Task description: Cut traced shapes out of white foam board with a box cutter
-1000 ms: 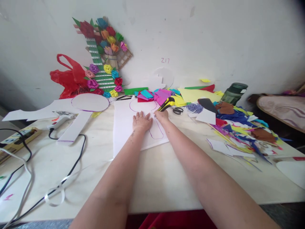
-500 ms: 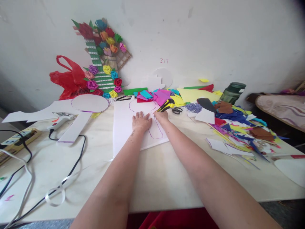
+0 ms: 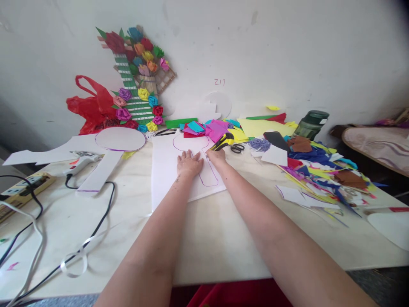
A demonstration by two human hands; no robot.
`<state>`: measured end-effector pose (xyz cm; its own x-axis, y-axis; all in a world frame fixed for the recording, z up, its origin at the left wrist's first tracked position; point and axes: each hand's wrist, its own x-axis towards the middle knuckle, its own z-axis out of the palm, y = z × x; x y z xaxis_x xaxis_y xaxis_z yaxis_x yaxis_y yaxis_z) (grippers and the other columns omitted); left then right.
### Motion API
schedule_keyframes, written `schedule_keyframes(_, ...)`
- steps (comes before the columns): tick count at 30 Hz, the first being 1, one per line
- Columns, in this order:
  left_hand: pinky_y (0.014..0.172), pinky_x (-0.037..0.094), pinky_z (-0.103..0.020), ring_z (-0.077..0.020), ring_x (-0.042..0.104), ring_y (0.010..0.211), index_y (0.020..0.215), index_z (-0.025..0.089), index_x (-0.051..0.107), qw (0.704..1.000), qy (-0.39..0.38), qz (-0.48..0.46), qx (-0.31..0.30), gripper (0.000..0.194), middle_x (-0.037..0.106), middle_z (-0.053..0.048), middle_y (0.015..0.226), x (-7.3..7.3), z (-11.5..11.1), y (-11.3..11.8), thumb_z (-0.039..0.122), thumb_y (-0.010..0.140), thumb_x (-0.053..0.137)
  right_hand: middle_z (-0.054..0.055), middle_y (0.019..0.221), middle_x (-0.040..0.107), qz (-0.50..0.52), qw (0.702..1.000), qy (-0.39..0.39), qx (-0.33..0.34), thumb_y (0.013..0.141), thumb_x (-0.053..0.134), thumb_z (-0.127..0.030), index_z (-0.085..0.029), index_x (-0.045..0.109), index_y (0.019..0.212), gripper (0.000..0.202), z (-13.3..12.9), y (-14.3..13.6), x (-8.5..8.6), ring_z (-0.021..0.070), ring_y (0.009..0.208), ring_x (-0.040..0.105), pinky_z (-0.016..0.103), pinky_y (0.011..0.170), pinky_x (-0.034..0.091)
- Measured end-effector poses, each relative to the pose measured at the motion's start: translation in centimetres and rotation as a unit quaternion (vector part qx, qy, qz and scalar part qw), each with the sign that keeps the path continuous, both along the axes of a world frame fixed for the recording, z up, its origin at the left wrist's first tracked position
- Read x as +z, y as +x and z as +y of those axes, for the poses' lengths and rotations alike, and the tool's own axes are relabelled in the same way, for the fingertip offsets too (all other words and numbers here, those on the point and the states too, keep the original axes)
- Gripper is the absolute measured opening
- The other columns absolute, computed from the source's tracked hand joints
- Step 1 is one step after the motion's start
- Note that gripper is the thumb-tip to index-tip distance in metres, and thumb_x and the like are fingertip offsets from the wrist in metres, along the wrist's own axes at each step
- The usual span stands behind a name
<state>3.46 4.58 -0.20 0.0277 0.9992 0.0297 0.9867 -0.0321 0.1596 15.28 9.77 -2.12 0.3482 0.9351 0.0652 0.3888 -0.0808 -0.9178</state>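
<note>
A white foam-like board [image 3: 164,170] lies on the table, with a purple outline of a round head and a straight stem drawn on it. My left hand [image 3: 189,163] presses flat on the board inside the outline, fingers spread. A yellow and black utility knife [image 3: 223,141] is gripped in my right hand [image 3: 216,157], its tip end down at the purple line right of my left hand. The blade itself is hidden by my fingers. Black-handled scissors [image 3: 237,148] lie just right of the knife.
At left, a white paddle-shaped cutout [image 3: 119,138] lies near a glue gun [image 3: 83,162], its cord and a power strip [image 3: 27,192]. Coloured scraps [image 3: 319,166], a phone [image 3: 275,138] and a green bottle [image 3: 311,123] are at right. Paper flowers [image 3: 143,94] lean on the wall.
Almost nothing differs. Both hands and the utility knife keep nearly the same place on the board, and the view has shifted very slightly.
</note>
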Motion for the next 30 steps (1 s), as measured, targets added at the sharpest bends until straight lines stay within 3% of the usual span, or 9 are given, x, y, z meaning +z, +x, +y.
schedule_keyframes(30,0.110,0.013,-0.046,-0.0268,0.015,0.138,0.138,0.037,0.035,1.000,0.007,0.003,0.001,0.053,0.021,0.002,0.152,-0.33,0.32,-0.12,0.051,0.088,0.025,0.006,0.075,0.067,0.016,1.000,-0.002,0.011,0.061,0.056,-0.020,-0.017,0.061,0.071,0.012,-0.43,0.19,0.24,0.0201,0.078,0.064,0.027,0.066,0.050)
